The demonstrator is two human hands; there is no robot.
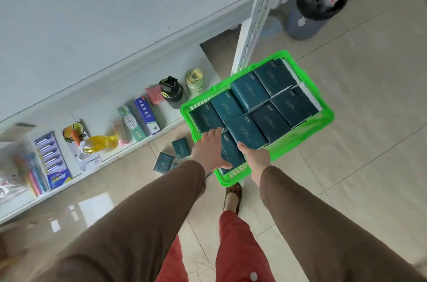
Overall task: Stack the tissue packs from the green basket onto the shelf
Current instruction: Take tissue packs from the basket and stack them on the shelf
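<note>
Hands over green basket (323,117): my left hand (209,150) flat on a tissue pack (231,153), right hand (256,156) gripping its edge.

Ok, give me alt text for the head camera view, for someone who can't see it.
Both hands reach into a green basket of dark teal tissue packs on the floor: the left hand lies flat on one pack, the right hand holds its far side. Two more packs lie on the tiles beside a low white shelf of groceries.

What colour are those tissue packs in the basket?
Dark teal, with faint pale markings; the tissue packs show best in the head view.
</note>
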